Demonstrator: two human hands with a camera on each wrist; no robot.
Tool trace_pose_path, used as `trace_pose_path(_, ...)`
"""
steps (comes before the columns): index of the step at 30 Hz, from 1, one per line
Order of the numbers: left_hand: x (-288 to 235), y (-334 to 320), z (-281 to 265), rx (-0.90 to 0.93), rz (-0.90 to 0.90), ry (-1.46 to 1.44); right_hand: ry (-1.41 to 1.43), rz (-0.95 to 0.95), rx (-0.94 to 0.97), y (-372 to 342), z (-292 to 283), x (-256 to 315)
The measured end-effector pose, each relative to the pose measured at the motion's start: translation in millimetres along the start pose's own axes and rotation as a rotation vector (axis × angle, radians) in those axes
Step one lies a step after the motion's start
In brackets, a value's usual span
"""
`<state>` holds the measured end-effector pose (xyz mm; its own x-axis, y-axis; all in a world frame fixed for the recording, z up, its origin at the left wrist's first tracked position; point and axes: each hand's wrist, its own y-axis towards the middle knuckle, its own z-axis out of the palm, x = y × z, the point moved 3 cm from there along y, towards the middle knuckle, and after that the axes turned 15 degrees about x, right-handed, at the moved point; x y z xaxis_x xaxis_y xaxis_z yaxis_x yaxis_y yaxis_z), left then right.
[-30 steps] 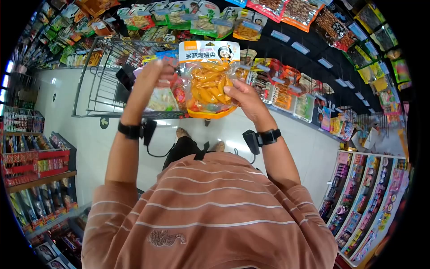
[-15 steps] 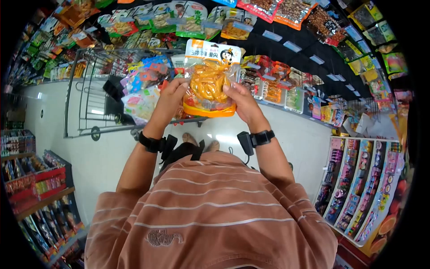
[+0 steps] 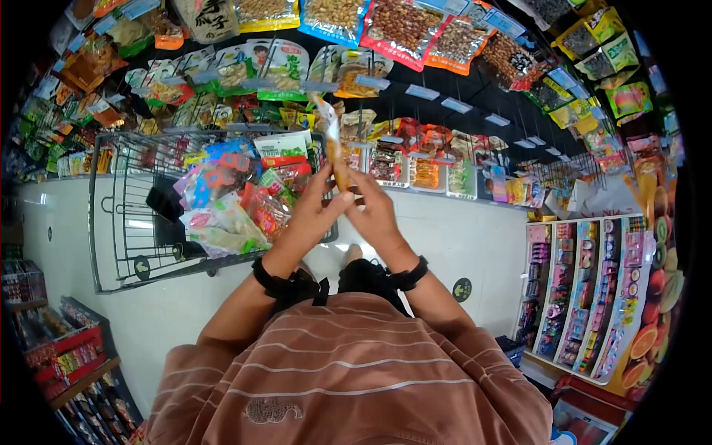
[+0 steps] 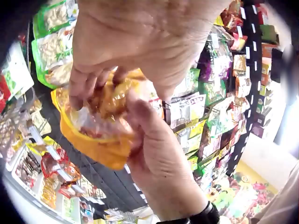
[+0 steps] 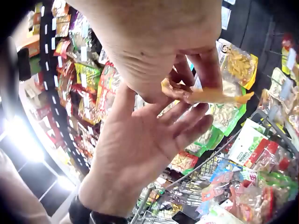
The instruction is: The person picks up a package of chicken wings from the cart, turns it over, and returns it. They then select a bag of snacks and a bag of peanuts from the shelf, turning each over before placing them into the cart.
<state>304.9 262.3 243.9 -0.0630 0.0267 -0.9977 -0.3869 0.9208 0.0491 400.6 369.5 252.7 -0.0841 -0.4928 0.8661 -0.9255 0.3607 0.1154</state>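
Note:
Edge-on in the head view, a clear bag of chicken wing tips (image 3: pixel 339 159) with an orange lower edge stands between my two hands. My left hand (image 3: pixel 305 213) grips its left side, and my right hand (image 3: pixel 377 215) grips the other side. Both hands are close together, low on the bag. In the left wrist view the fingers of my left hand lie over the bag (image 4: pixel 91 144), while the thumb of my right hand (image 4: pixel 161 154) presses on it. The right wrist view has the bag (image 5: pixel 210 96) as a thin strip, partly hidden by fingers.
A wire shopping cart (image 3: pixel 111 222) stands at the left, with several snack bags (image 3: pixel 222 215) and a dark phone-like object (image 3: pixel 165 199) in it. Hanging snack packs (image 3: pixel 404 30) line the shelf ahead. A display rack (image 3: pixel 578 297) stands at the right, another shelf (image 3: pixel 70 341) at the left.
My left hand has come from over the cart to the bag. The bag has turned from facing me to edge-on and is lower, with both hands drawn closer together.

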Motion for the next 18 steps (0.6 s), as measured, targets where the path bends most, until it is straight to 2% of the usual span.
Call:
trace_pose_path(1,0,7,3,-0.008,0.029,-0.064,-0.029,0.05,0.032,-1,-1,1)
trace_pose_path(3,2,15,5,0.019,-0.055,-0.202,-0.177,-0.066,0.068,2,-6,-4)
trace_pose_path(6,13,28,6,-0.08,-0.204,-0.422,-0.165,-0.124,0.163,5,-26,-10)
trace_pose_path(9,21,42,7,-0.163,-0.16,-0.65,0.125,-0.057,0.249,11,-54,-31)
trace_pose_path(10,16,46,8,-0.111,-0.112,-0.65,0.197,-0.046,0.226,11,-65,-39)
trace_pose_path(13,5,55,16,-0.133,-0.162,-0.731,0.401,-0.022,0.166,23,-101,-65)
trace_pose_path(16,32,64,20,-0.174,-0.144,-0.756,0.554,0.021,0.172,33,-127,-72)
trace_pose_path(18,36,68,25,-0.178,-0.131,-0.762,0.544,0.032,0.191,39,-138,-74)
